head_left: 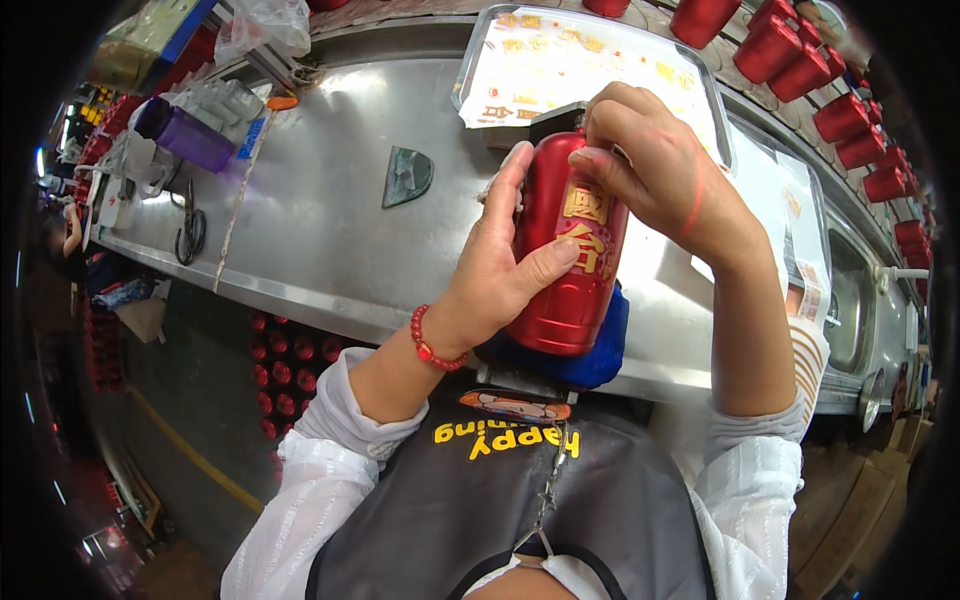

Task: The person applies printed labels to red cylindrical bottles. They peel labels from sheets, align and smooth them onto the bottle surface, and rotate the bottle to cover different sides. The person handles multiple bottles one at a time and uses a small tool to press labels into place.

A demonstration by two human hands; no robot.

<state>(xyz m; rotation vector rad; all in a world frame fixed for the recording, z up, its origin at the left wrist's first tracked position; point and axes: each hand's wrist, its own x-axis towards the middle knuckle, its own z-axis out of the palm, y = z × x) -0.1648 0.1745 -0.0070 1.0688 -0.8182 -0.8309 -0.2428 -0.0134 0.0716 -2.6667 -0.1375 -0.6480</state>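
A red metallic bottle [568, 308] with gold raised characters leans over the near edge of the steel worktable, base toward me. My left hand [505, 255] is closed around its left side, thumb across the front by the gold lettering [582, 240]. Curled at the bottle's upper right is my right hand [655, 165], its thumb pressed on the surface just above the lettering. The bottle's top is partly hidden behind those fingers. Beneath the bottle sits a blue cloth pad [605, 350]. Beyond it, a metal tray [467, 72] holds a white sheet of gold decals [570, 50].
A dark green scraper-like plate [408, 177] lies left of my hands. Farther left are black scissors [190, 225], a purple bottle [190, 138] and an orange-handled tool [282, 103]. Red containers [768, 50] line the far right, near a sink [850, 290]. Red bottles [285, 376] stand below the table.
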